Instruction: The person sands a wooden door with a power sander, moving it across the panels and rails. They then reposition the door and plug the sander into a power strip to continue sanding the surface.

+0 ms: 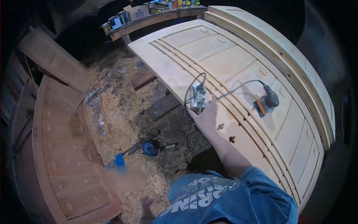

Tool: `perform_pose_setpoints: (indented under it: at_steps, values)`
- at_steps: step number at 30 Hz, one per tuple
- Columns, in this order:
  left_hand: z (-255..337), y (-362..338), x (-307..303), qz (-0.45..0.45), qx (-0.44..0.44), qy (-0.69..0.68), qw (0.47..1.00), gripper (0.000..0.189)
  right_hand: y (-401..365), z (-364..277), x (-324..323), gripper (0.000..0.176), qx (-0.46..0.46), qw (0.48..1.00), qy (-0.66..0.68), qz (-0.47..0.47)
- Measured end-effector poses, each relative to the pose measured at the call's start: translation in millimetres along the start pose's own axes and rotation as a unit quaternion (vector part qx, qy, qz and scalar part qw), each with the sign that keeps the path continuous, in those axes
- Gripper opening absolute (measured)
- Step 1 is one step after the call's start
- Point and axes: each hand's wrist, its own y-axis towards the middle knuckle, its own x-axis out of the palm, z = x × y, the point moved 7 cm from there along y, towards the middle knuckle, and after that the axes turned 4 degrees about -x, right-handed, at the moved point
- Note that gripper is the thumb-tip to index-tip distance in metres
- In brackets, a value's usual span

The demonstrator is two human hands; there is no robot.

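Note:
My right hand [206, 115] reaches over the near edge of a large pale wooden door panel [220, 63]. Its fingers are closed around the lower end of a whitish extension socket box [198, 98], from which a dark cable loops. The cable runs on to an orange and black electric sander [266, 100] resting on the panel. Low in view, a dim part of what looks like my left arm or hand [146, 209] shows, its fingers not visible. Near it is a blurred patch; a blue crumpled thing [119, 159] lies just above.
A blue power tool [150, 148] lies on the sawdust-covered floor [119, 89] among cords. A reddish-brown carved door [69, 149] leans at left. More pale panels [283, 48] stand behind the work panel. Cans and a cardboard box [138, 12] sit on a far bench.

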Motion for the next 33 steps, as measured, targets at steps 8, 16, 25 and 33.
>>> perform_pose_setpoints:
  at_steps: [8, 16, 25, 33]
  values:
    - [-131, -16, -15, 0.013, -0.017, 0.215, 0.976, 0.023, 8, -16, 12, 0.114, 0.052, 0.994, -0.088, 0.044]
    - [79, 13, 24, -0.024, -0.148, -0.321, 0.935, 0.029, 7, -8, 20, 0.105, -0.146, 0.983, 0.002, 0.108]
    - [33, 79, -5, -0.013, -0.190, -0.186, 0.964, 0.020, -122, -22, -76, 0.115, -0.224, 0.958, 0.177, -0.032]
    - [89, 83, 62, -0.214, 0.333, 0.611, 0.685, 0.026, -272, 93, -269, 0.119, -0.091, 0.958, 0.209, 0.175]
